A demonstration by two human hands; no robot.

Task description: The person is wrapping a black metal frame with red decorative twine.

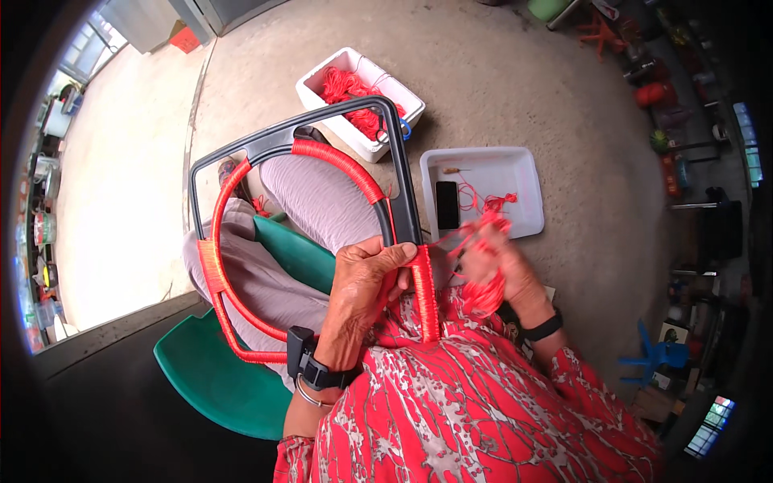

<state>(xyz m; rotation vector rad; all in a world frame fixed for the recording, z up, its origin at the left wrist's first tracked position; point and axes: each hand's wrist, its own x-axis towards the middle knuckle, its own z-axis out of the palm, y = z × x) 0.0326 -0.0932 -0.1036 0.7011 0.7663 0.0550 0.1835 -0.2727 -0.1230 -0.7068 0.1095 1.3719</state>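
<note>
A black frame [270,143], squarish outside with a round ring inside, rests tilted across my lap. Red cord [338,165] is wound tightly over much of the ring and along parts of the outer bars. My left hand [366,278] grips the frame's right bar, thumb on top where the red winding meets bare black. To the right of the frame, my right hand [499,270] is closed round a loose bundle of red cord [486,296], slightly blurred by motion. A strand runs from that hand toward the frame by my left thumb.
A white foam box [394,101] holding tangled red cord stands on the floor ahead. Beside it, a white plastic tray [527,193] holds a black phone [447,205] and cord scraps. A green chair [213,378] is at left. Cluttered shelves and a blue stool [656,354] line the right.
</note>
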